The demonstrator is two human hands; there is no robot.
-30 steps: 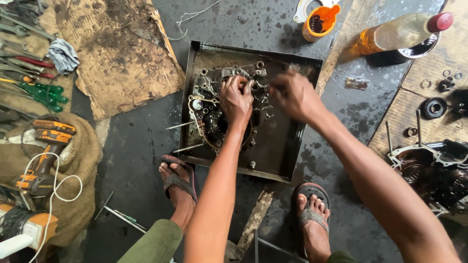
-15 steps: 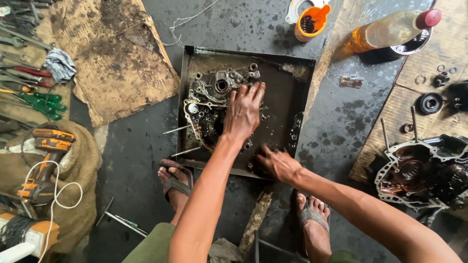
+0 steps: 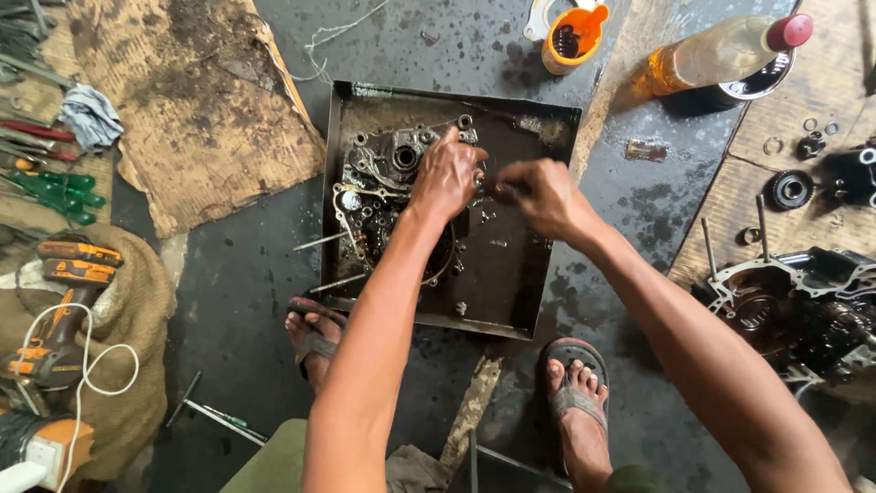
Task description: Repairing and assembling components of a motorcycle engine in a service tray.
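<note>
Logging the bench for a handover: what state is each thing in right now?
Left hand: flat on the engine cover.
Right hand: fingers pinched, contents too small to tell.
Engine cover: lying in the metal tray, oily.
Bottle: on its side, red cap on.
Orange cup: upright, open.
Cordless drill: lying on sacking.

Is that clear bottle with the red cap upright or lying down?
Lying down. The bottle rests on its side on the floor, red cap on, amber liquid pooled along its length.
</note>
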